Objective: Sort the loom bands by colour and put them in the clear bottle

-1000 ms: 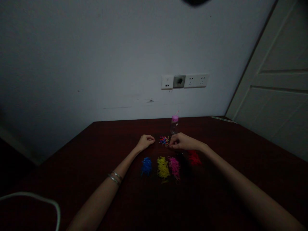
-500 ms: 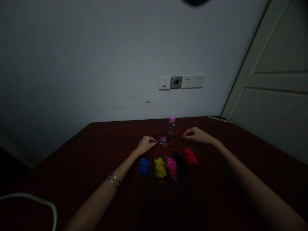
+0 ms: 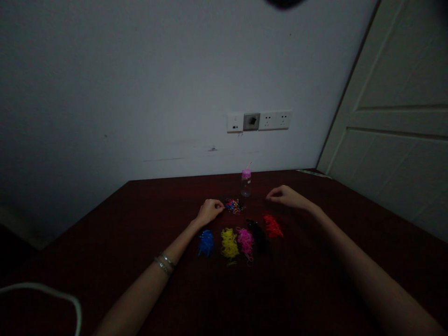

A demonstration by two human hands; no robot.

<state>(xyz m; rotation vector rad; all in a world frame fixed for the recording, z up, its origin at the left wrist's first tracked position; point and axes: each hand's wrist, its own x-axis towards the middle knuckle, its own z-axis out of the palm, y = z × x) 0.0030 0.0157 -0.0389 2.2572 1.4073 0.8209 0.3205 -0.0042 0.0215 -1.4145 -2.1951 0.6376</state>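
Note:
A small mixed pile of colourful rubber bands [image 3: 233, 206] lies on the dark red table. My left hand [image 3: 210, 211] rests at the pile's left edge with thumb and fingertips pinched together; what they hold, if anything, is too small to make out. To the right of the pile, my right hand [image 3: 284, 196] is apart from it, its fingers also pinched with nothing I can make out in them. Nearer to me lie sorted heaps: blue bands [image 3: 206, 242], yellow bands [image 3: 229, 243], pink bands [image 3: 246, 243], a dim black heap [image 3: 257, 234] and red bands [image 3: 273, 226].
A clear bottle [image 3: 246, 185] with a pink lid and a straw stands behind the mixed pile. The table [image 3: 168, 191] meets a wall carrying sockets [image 3: 268, 120]. A white cable [image 3: 45, 288] curves at lower left, and a panelled door [image 3: 392, 121] is on the right.
My right hand has moved right, away from the mixed pile, then stayed beyond the bottle. My left hand stays by the pile's left edge. The view has turned slightly right.

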